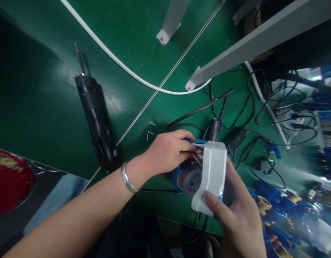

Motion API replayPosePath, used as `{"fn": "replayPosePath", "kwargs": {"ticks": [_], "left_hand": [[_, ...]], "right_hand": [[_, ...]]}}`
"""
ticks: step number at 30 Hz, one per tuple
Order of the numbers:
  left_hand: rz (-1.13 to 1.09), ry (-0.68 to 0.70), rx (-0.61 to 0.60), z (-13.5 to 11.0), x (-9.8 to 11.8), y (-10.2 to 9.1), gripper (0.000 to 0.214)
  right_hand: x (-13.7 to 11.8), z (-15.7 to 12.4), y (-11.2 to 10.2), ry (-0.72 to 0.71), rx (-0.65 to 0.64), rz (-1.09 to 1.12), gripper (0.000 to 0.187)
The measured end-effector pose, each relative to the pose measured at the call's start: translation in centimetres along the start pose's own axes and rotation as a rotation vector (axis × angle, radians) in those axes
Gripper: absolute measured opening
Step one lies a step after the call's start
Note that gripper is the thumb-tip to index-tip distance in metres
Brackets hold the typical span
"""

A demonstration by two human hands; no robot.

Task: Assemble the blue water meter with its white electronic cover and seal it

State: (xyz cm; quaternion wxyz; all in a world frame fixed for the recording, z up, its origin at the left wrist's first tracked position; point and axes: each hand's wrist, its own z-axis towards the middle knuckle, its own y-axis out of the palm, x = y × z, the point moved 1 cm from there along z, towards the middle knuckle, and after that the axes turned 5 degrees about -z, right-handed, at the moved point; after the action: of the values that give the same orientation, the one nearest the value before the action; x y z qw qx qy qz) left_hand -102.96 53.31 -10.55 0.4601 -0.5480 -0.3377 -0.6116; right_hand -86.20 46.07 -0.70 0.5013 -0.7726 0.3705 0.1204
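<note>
My right hand (237, 211) grips a white plastic cover (215, 168) from its right side, thumb on the front face. The cover is tilted over a blue water meter (178, 182), whose round grey dial (192, 181) shows partly beneath it. My left hand (170, 150), with a silver bracelet at the wrist, reaches into the gap between cover and meter. Its fingers are closed at thin coloured wires (198, 156); the fingertips are partly hidden. Left of the meter, several small screws (150, 133) lie on the green tabletop (133, 136).
A black electric screwdriver (97, 122) lies at the left. A white cable (122, 66) curves across the table near grey metal legs (224, 53). Black cords and an adapter (235, 139) lie to the right, near blue meter bodies with brass fittings (263, 205). A red stool (11, 182) stands lower left.
</note>
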Motion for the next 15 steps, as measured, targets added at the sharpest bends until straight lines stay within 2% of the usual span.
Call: {"fn": "replayPosePath", "kwargs": {"ticks": [5, 7, 9, 13, 15], "left_hand": [[-0.049, -0.072, 0.014, 0.3, 0.0, -0.2, 0.016], [-0.077, -0.124, 0.061, 0.2, 0.2, 0.0, 0.017], [-0.152, -0.206, 0.17, -0.3, 0.4, 0.3, 0.019], [-0.444, -0.494, 0.445, -1.9, 1.1, 1.0, 0.031], [-0.549, -0.679, 0.455, -2.5, 1.6, 1.4, 0.041]], "right_hand": [[-1.1, -0.2, 1.7, -0.1, 0.151, -0.354, 0.079], [-1.2, -0.2, 2.2, -0.129, 0.187, -0.435, 0.078], [-1.1, -0.1, 2.6, -0.141, 0.202, -0.475, 0.078], [-0.9, 0.0, 3.1, -0.172, 0.233, -0.506, 0.076], [-0.8, 0.1, 3.2, -0.189, 0.251, -0.519, 0.075]]}}
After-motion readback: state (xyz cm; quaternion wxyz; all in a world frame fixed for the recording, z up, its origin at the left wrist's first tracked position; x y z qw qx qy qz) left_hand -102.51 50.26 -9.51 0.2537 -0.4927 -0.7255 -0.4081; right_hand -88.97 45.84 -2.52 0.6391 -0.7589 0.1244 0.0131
